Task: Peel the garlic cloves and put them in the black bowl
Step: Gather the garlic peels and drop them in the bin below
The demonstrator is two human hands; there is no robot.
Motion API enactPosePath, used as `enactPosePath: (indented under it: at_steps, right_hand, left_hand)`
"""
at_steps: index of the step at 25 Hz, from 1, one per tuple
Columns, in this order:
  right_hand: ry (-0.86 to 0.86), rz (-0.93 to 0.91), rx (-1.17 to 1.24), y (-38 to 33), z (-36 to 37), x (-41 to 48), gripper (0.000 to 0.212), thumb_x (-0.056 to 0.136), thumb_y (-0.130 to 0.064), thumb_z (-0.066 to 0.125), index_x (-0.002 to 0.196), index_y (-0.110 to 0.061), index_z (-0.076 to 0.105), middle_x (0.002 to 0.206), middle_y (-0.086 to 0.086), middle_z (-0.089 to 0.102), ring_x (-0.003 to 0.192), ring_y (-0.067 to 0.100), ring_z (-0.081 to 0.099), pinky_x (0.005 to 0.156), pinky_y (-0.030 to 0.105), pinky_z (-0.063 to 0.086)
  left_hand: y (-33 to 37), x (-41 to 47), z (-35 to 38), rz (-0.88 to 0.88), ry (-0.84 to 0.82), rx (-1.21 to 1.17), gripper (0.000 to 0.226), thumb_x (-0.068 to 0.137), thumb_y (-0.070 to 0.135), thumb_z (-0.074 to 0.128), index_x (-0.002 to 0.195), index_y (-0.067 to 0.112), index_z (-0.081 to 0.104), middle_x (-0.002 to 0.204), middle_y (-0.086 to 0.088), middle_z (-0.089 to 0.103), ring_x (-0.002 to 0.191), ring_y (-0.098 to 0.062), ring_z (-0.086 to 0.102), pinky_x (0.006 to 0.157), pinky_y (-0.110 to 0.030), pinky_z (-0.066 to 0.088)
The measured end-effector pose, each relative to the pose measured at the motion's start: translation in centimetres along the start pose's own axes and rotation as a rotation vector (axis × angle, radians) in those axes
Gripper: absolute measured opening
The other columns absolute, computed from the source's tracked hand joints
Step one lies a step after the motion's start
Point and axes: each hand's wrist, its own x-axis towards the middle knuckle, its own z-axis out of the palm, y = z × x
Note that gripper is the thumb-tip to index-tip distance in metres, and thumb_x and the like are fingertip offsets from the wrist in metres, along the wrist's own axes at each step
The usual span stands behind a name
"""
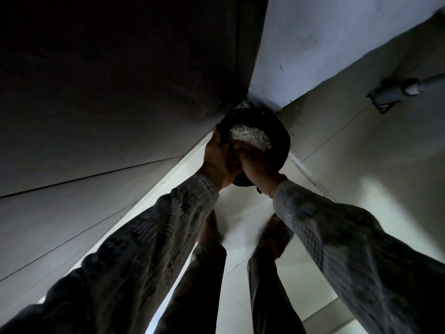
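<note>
A round black container (280, 141) stands on the floor in a corner, seen from straight above. A heap of pale, flaky garlic skins (250, 138) shows over its opening. My right hand (258, 167) is curled under that heap and seems to hold it. My left hand (220, 160) is pressed against the right one at the container's left rim, with its fingers curled; what it holds is hidden in the dim light. No garlic cloves can be made out. Patterned sleeves cover both arms.
A dark panel (120, 80) and a pale wall (337, 44) meet at the corner behind the container. A grey pipe with a fitting (395, 92) lies on the tiled floor at the upper right. My feet (277, 235) stand just short of the container.
</note>
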Motion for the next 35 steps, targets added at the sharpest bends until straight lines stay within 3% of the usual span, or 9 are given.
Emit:
enactPosePath:
  at_steps: [3, 7, 10, 12, 18, 21, 25, 28, 35]
  right_hand:
    - [-0.041, 0.001, -0.116, 0.7, 0.4, -0.4, 0.049, 0.112, -0.020, 0.035, 0.160, -0.016, 0.028, 0.167, 0.006, 0.028, 0.153, 0.022, 0.025, 0.123, 0.025, 0.017]
    - [0.232, -0.112, -0.192, -0.5, -1.2, 0.0, 0.050, 0.110, -0.031, 0.040, 0.158, -0.017, 0.036, 0.164, 0.009, 0.034, 0.151, 0.022, 0.030, 0.123, 0.031, 0.021]
    - [0.040, -0.499, -0.509, 1.4, 0.5, -0.7, 0.053, 0.108, -0.029, 0.038, 0.158, -0.012, 0.036, 0.163, 0.008, 0.036, 0.152, 0.018, 0.028, 0.125, 0.028, 0.015]
    - [-0.009, -0.293, -0.674, 2.1, -0.5, 0.7, 0.054, 0.107, -0.023, 0.038, 0.158, -0.007, 0.031, 0.162, 0.013, 0.036, 0.152, 0.029, 0.029, 0.125, 0.031, 0.015]
    - [0.183, -0.168, -0.171, -0.6, -0.8, 0.3, 0.044, 0.088, 0.003, 0.060, 0.131, -0.007, 0.066, 0.132, 0.011, 0.065, 0.123, 0.017, 0.056, 0.111, 0.026, 0.038]
    - [0.300, -0.038, -0.100, -0.6, -0.9, 0.5, 0.017, 0.082, 0.006, 0.068, 0.091, -0.007, 0.074, 0.096, 0.010, 0.075, 0.096, 0.025, 0.070, 0.095, 0.038, 0.055]
    - [0.340, -0.040, -0.217, -0.9, -2.2, 0.9, 0.006, 0.082, -0.008, 0.078, 0.076, -0.007, 0.076, 0.071, -0.002, 0.069, 0.070, 0.014, 0.063, 0.072, 0.022, 0.045]
    - [0.256, -0.027, -0.361, -1.0, -2.7, 1.4, 0.020, 0.096, -0.026, 0.067, 0.101, -0.011, 0.079, 0.106, 0.004, 0.076, 0.104, 0.020, 0.067, 0.087, 0.016, 0.037]
    - [0.135, -0.030, -0.120, -2.6, -4.0, -4.6, 0.065, 0.078, -0.018, 0.056, 0.142, -0.024, 0.058, 0.139, 0.003, 0.063, 0.131, 0.023, 0.056, 0.114, 0.045, 0.043]
  left_hand:
    - [0.2, -0.2, -0.1, -0.020, 0.010, 0.009, 0.080, 0.098, 0.074, 0.031, 0.143, 0.015, 0.059, 0.139, -0.013, 0.065, 0.130, -0.036, 0.058, 0.111, -0.055, 0.043]
    - [0.0, 0.0, -1.3, -0.023, 0.030, 0.017, 0.074, 0.100, 0.073, 0.025, 0.130, 0.019, 0.066, 0.127, -0.010, 0.071, 0.118, -0.036, 0.065, 0.090, -0.052, 0.052]
    - [0.5, 0.5, -0.8, -0.023, -0.006, -0.048, 0.077, 0.101, 0.071, 0.027, 0.135, 0.013, 0.065, 0.135, -0.014, 0.067, 0.127, -0.034, 0.061, 0.097, -0.045, 0.051]
    - [0.0, 0.8, -0.7, -0.048, 0.043, -0.015, 0.074, 0.104, 0.065, 0.028, 0.137, 0.008, 0.061, 0.135, -0.016, 0.067, 0.124, -0.033, 0.062, 0.099, -0.043, 0.050]
    - [-1.1, 1.7, -1.8, 0.190, 0.102, 0.456, 0.025, 0.094, -0.008, 0.062, 0.115, -0.002, 0.073, 0.110, -0.010, 0.077, 0.092, -0.018, 0.072, 0.081, -0.021, 0.059]
    - [-0.5, 1.6, -1.3, 0.253, 0.239, 0.629, 0.009, 0.083, -0.003, 0.077, 0.093, -0.004, 0.076, 0.087, -0.021, 0.077, 0.081, -0.034, 0.077, 0.071, -0.038, 0.064]
    - [0.4, 2.3, -0.3, 0.396, 0.446, 1.023, 0.038, 0.063, 0.049, 0.090, 0.072, 0.016, 0.075, 0.068, 0.003, 0.073, 0.065, -0.016, 0.069, 0.059, -0.028, 0.055]
    - [0.7, 1.2, 1.2, 0.260, 0.291, 0.820, 0.045, 0.083, 0.060, 0.074, 0.084, 0.015, 0.075, 0.076, 0.005, 0.074, 0.066, -0.010, 0.069, 0.058, -0.023, 0.051]
    - [1.3, -6.7, 2.0, 0.338, 0.186, 0.726, 0.022, 0.087, 0.006, 0.068, 0.091, 0.025, 0.076, 0.085, 0.008, 0.074, 0.085, -0.014, 0.068, 0.068, -0.022, 0.052]
